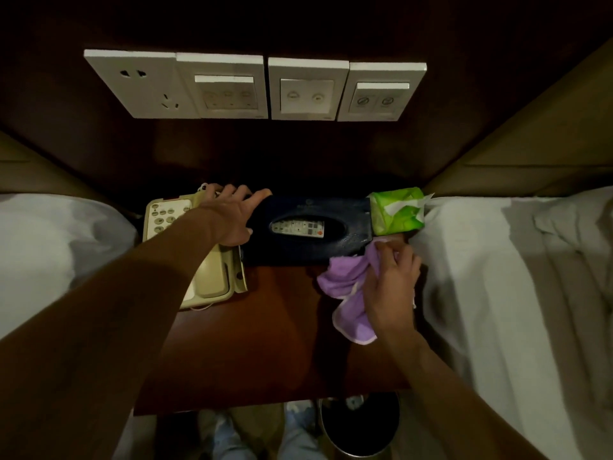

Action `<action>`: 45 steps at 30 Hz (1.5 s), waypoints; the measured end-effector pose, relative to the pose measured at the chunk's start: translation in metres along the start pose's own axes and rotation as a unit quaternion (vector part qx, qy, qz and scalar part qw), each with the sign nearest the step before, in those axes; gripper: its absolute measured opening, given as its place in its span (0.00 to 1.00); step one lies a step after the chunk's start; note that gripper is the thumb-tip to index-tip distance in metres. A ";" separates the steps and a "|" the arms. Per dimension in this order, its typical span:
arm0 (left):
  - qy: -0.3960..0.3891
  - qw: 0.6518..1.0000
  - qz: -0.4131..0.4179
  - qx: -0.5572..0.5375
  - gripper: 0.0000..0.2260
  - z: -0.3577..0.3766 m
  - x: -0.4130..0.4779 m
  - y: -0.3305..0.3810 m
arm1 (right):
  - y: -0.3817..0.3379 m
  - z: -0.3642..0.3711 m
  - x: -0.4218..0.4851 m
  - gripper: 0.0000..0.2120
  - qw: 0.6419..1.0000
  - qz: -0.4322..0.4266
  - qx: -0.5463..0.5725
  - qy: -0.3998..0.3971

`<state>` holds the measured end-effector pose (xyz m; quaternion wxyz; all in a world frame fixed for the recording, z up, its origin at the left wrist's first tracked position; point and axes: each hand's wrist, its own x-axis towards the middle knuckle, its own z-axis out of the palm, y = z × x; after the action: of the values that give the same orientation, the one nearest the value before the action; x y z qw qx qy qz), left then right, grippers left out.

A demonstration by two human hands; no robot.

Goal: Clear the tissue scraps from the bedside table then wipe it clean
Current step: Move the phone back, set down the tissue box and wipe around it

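The crumpled purple microfibre cloth with a pale edging [348, 287] lies at the centre right of the frame, on the right part of the reddish-brown wooden counter [282, 333]. Its long axis runs roughly up and down the frame, from just beside the near right corner of the dark blue tissue box with an oval opening [331, 247] to a loose corner pointing at the lower edge. The right hand [391, 283] has its grip closed on the cloth, fingers curled into the bunched upper folds. The left hand [232, 217] reaches over the beige corded telephone [202, 270]. Its grip is loose, the fingers spread and laid on the left end of the box, closed round nothing.

A green tissue pack [398, 214] sits against the right end of the box. The counter stands between two beds with white sheets [497, 277]. A row of white switch and socket plates [252, 88] is set in dark wood panelling across the top. A round dark bin [360, 429] stands at bottom centre, below the front edge of the counter.

The cloth looks soft, thick and heavily creased.
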<state>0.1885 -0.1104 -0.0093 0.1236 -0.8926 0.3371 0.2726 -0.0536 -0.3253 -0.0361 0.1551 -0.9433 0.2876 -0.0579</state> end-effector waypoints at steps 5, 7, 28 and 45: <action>-0.004 1.000 -0.002 0.010 0.41 -0.001 0.000 0.002 | -0.002 -0.006 0.021 0.23 0.994 -0.095 -0.050 0.012; -0.010 1.000 -0.003 0.011 0.41 -0.002 0.000 0.003 | -0.006 -0.007 0.039 0.20 0.992 -0.113 -0.048 0.024; -0.047 0.999 -0.022 0.006 0.68 -0.006 -0.009 0.032 | -0.019 -0.020 0.052 0.17 0.976 -0.186 -0.086 -0.079; -0.051 0.998 -0.048 0.007 0.68 -0.006 -0.007 0.041 | -0.044 -0.006 0.093 0.17 0.984 -0.118 -0.119 -0.057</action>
<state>0.1593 -0.1401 -0.0021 0.1595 -0.8918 0.2893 0.3092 0.0449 -0.3448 -0.0142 0.0495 -0.9842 0.1694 0.0130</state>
